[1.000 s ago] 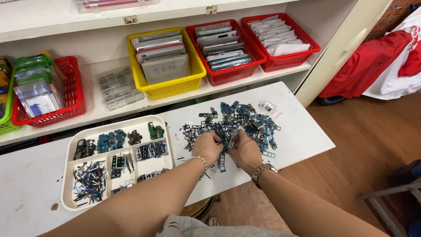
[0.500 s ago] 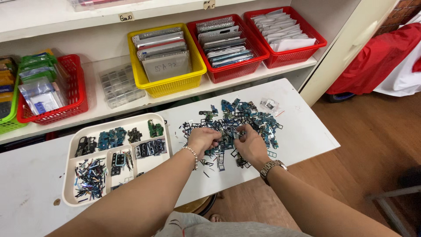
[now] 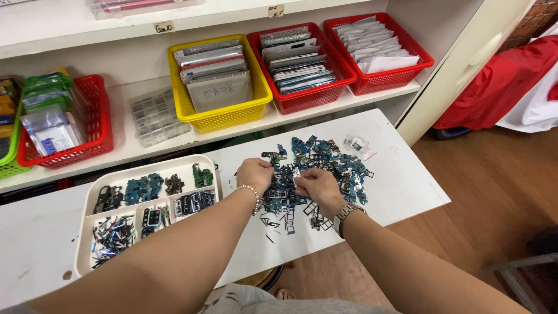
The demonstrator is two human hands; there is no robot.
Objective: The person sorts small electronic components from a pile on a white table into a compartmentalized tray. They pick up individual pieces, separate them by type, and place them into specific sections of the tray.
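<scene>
Two hands work in one pile of small parts (image 3: 317, 168) on the white desk (image 3: 401, 186), and we take that pile as our landmark. Our left hand (image 3: 254, 174) rests on the pile's left edge with the fingers curled down into the parts; a bead bracelet (image 3: 253, 195) circles its wrist. Our right hand (image 3: 314, 185) lies on the pile's near side, fingers bent and pinching among the pieces, a wristwatch (image 3: 347, 213) behind it. Whether either hand has one piece fully gripped we cannot tell, for the fingertips are buried in the heap. The parts are blue, green and black bits, too many and too small for us to count.

Left of the pile sits one white tray (image 3: 87, 232) with several compartments holding sorted pieces: dark ones, blue-green ones, and thin strips in the near-left section.

Beyond the pile, on the shelf (image 3: 145, 145), we count four baskets in full view. One yellow basket (image 3: 221, 119) holds flat packets stood on edge. Two red baskets to its right hold more: the nearer red basket (image 3: 314, 99) has dark flat packs, the far red basket (image 3: 389, 78) has white envelopes. One red basket at the left (image 3: 96, 125) holds clear bags and green packets. One clear parts box (image 3: 152, 116) lies between it and the yellow one.
</scene>
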